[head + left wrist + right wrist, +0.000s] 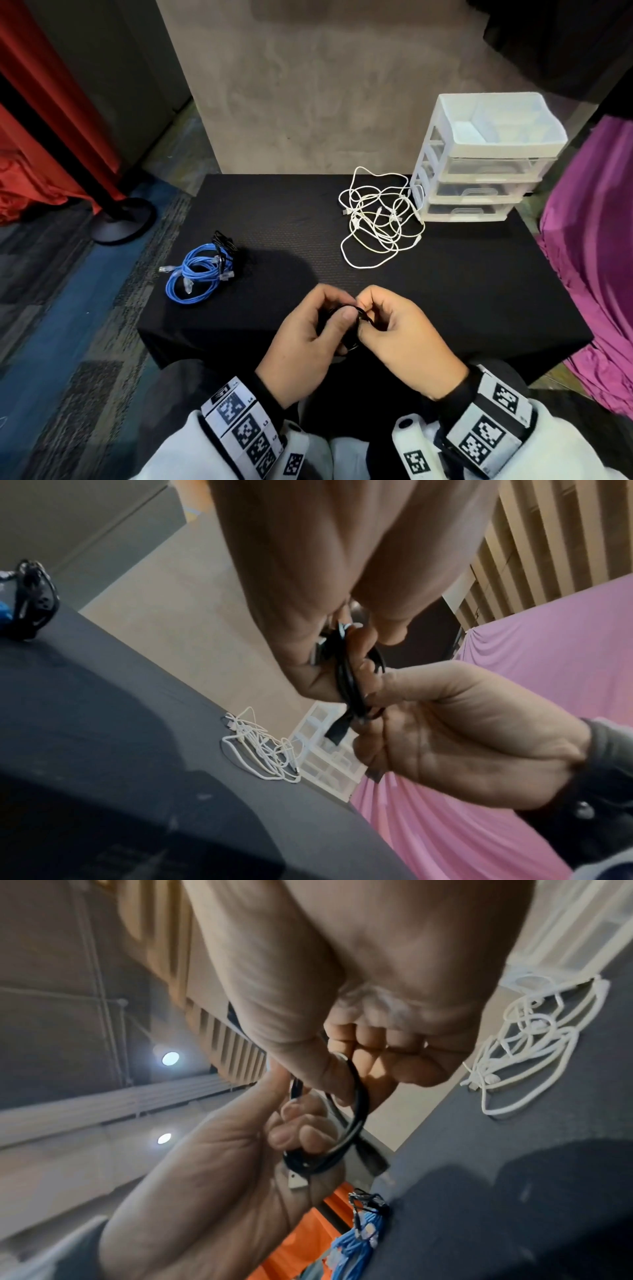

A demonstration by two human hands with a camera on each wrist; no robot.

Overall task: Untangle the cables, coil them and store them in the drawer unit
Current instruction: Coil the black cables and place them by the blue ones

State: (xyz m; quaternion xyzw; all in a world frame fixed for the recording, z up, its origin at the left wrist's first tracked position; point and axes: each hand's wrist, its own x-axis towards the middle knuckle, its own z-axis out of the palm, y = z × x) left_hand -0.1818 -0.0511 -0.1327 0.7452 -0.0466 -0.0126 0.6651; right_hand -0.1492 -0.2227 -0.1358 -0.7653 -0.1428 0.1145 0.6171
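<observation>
On the table (445, 308), two hands hold one black cable (356, 313).

We see a black cable (354, 317) over the black table (294, 219), blue cables (195, 274) at nine o'clock and white cables (380, 219) at one o'clock. The drawers (486, 157) are white and clear; our cuffs (246, 428) carry black-and-white squares.
</observation>
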